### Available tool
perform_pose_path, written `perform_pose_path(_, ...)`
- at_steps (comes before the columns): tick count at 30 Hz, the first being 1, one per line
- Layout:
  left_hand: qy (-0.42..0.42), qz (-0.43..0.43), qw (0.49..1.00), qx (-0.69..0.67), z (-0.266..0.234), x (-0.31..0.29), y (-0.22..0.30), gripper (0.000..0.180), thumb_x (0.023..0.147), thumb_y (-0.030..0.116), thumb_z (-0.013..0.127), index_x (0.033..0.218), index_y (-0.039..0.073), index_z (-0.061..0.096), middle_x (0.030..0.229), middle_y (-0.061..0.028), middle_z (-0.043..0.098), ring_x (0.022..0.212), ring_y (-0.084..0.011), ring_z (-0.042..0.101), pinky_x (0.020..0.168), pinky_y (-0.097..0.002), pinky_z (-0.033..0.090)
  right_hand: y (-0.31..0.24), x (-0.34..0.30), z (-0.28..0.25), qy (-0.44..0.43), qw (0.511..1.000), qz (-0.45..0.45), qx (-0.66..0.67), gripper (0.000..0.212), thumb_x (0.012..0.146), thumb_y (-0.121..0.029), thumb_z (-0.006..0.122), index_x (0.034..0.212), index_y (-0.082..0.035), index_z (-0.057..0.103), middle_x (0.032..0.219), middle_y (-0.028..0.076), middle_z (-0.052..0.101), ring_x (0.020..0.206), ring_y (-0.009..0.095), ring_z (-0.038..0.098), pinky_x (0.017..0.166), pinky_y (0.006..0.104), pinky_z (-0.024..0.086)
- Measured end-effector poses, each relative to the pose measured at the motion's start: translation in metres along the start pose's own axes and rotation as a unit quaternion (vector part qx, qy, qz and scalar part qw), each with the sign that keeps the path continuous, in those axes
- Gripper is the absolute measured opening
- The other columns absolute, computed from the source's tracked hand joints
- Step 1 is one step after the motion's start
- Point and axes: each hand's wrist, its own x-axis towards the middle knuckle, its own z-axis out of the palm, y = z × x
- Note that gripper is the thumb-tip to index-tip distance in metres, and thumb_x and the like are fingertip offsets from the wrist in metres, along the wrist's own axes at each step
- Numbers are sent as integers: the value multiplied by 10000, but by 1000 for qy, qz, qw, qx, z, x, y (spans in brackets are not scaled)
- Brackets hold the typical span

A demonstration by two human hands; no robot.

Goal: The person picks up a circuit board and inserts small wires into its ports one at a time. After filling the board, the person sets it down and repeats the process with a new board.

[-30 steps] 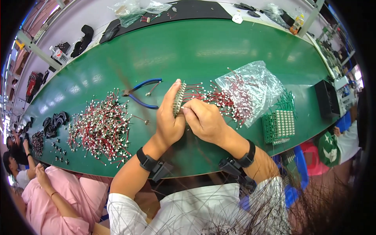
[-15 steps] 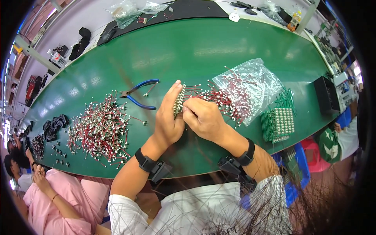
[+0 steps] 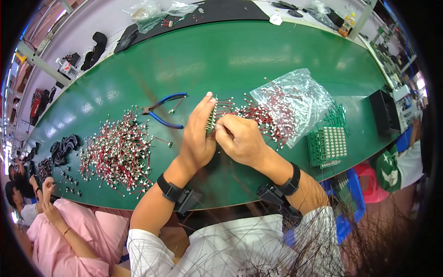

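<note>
My left hand holds a narrow circuit board panel upright on its side, fingers stretched along its back and palm against it. Rows of small light parts show along the face turned to the right. Close against the board's lower right side is my right hand, its fingers curled in a pinch. What those fingertips grip is hidden. Behind and right of that hand lie red wire leads with white connectors, partly under a clear plastic bag. Left of my hands are blue-handled cutting pliers with open jaws.
A large heap of red wire leads covers the left of the green table. Stacked green board panels stand at the right, near a black bin. A co-worker in pink sits at the left edge.
The board panel has turned slightly in my left hand, showing less of its face. My right hand stays almost in place. The co-worker's hand at the left has risen.
</note>
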Motion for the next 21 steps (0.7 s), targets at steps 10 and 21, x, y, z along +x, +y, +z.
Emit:
perform_pose_path(10,-18,-25,999,-24,1,-5,-1,674,788,-200,486,1441,-45,420,1494,-293,438,1386,-406,454,1127,-408,394,6,-1,4,-3,1000,-27,-8,56,930,-36,618,916,13,595,742,167,620,646,350,639,561,423,494)
perform_pose_path(21,-18,-21,999,-17,2,-6,0,692,754,-230,451,1424,-56,431,1489,-308,434,1387,-413,451,1122,-416,398,8,1,7,29,999,-43,15,68,948,-56,619,963,9,606,757,171,626,662,359,642,564,414,490)
